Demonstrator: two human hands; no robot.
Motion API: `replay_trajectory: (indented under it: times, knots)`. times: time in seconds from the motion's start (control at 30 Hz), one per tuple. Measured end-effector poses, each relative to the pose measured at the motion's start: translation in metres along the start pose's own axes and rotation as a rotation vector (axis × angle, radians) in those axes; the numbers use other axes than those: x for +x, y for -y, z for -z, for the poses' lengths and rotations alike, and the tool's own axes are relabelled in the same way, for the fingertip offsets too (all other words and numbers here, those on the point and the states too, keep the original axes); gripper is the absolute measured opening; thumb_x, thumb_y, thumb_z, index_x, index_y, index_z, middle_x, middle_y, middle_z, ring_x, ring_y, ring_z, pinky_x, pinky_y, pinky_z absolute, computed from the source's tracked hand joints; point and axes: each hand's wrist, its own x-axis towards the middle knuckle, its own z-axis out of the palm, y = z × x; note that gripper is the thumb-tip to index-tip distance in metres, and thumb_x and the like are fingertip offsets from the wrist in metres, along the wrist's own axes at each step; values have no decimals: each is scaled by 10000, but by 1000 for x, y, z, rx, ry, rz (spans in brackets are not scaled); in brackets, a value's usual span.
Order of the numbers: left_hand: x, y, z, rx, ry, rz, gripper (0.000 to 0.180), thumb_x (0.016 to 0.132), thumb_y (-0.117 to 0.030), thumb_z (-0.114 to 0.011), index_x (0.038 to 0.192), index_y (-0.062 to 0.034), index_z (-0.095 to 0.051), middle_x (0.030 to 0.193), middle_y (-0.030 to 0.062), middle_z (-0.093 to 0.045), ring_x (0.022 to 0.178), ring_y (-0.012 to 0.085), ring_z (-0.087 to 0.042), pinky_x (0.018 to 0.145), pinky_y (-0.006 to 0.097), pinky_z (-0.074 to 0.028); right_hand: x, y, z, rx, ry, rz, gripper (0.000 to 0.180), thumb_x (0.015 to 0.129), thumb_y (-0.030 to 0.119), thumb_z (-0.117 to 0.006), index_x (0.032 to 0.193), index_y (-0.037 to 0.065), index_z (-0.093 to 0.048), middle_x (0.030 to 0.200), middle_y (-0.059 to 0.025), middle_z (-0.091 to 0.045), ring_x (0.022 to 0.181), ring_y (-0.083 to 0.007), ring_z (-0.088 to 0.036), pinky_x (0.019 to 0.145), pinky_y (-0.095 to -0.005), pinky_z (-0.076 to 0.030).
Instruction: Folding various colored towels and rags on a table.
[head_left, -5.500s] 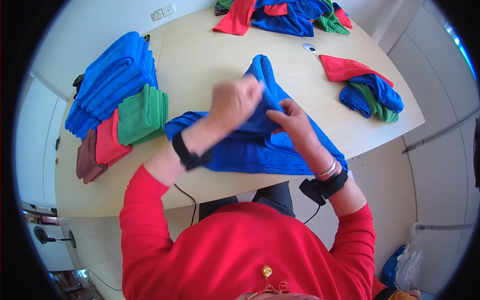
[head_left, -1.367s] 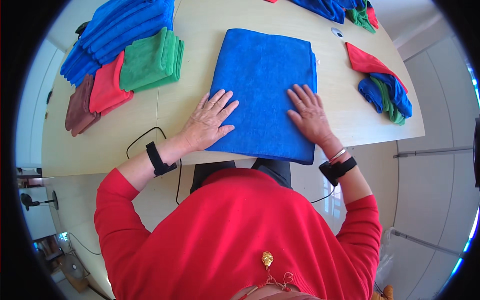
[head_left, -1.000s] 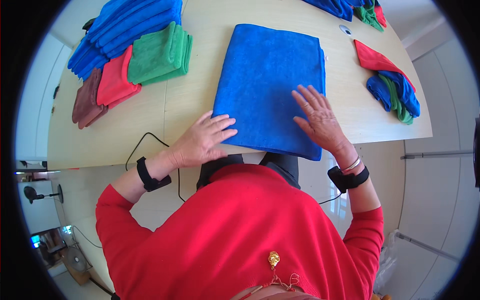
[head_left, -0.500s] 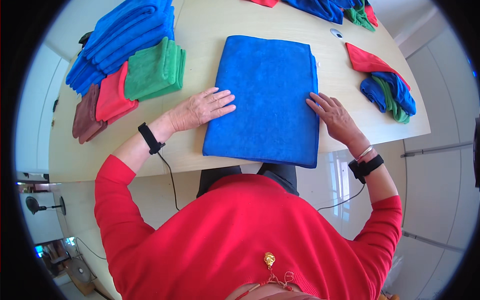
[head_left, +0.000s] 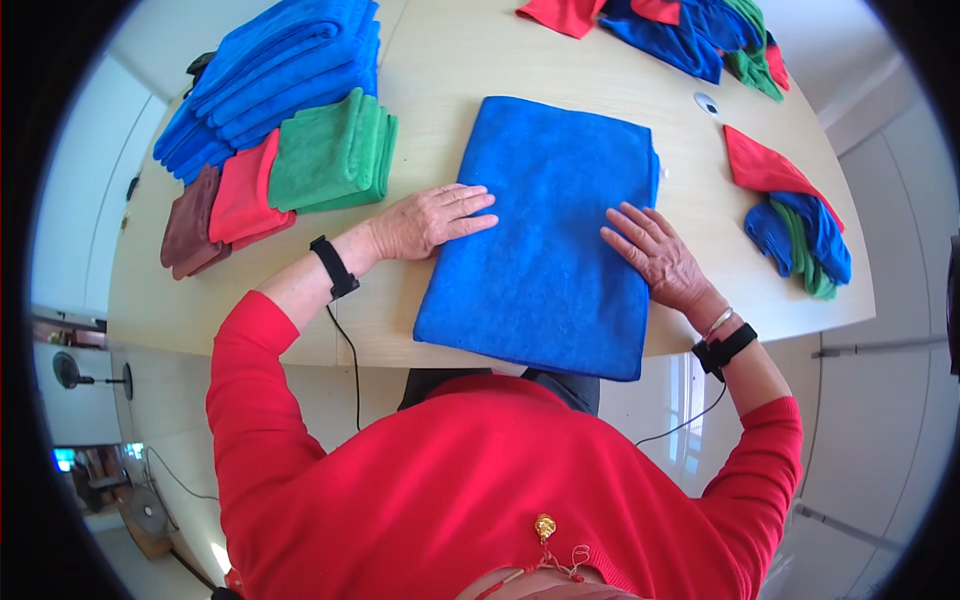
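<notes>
A large blue towel (head_left: 540, 270), folded into a flat rectangle, lies in front of me with its near edge hanging slightly past the table's edge. My left hand (head_left: 432, 218) rests flat with its fingertips on the towel's left edge, fingers stretched out. On the towel's right side lies my right hand (head_left: 655, 252), its fingers extended over the cloth. Neither hand grips anything. Both wrists wear black straps with cables.
At the left stand a tall pile of folded blue towels (head_left: 290, 75), folded green cloths (head_left: 320, 155), red cloths (head_left: 245, 190) and brown cloths (head_left: 190, 225). Crumpled red, blue and green cloths (head_left: 800, 225) lie at the right; another loose heap (head_left: 690, 35) is at the far side of the table (head_left: 430, 90).
My right hand has slid inward from the towel's right edge onto its surface. My left hand stays at the left edge. The whole view has shifted a little.
</notes>
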Motion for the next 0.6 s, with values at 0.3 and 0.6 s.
replay_trajectory:
  times: [0.3, 0.6]
  knots:
    - [8, -1, 2, -267, -57, 171, 262, 836, -75, -548, 1087, -42, -614, 1094, 162, -632, 1087, 297, -584, 963, 378, -450, -12, -13, -10, 692, -78, -260, 458, 857, 192, -627, 1291, 105, -508, 1236, -71, -582, 1168, -241, -546, 1001, -385, -418]
    - [22, 33, -2, -1287, -180, 1334, 476, 867, -454, -619, 1087, -33, -630, 997, 70, -656, 909, 158, -613, 829, 311, -470, 31, -48, -10, 1512, -236, -1078, 561, 864, 378, -656, 1266, 13, -517, 1122, -100, -607, 958, -152, -578, 809, -280, -463]
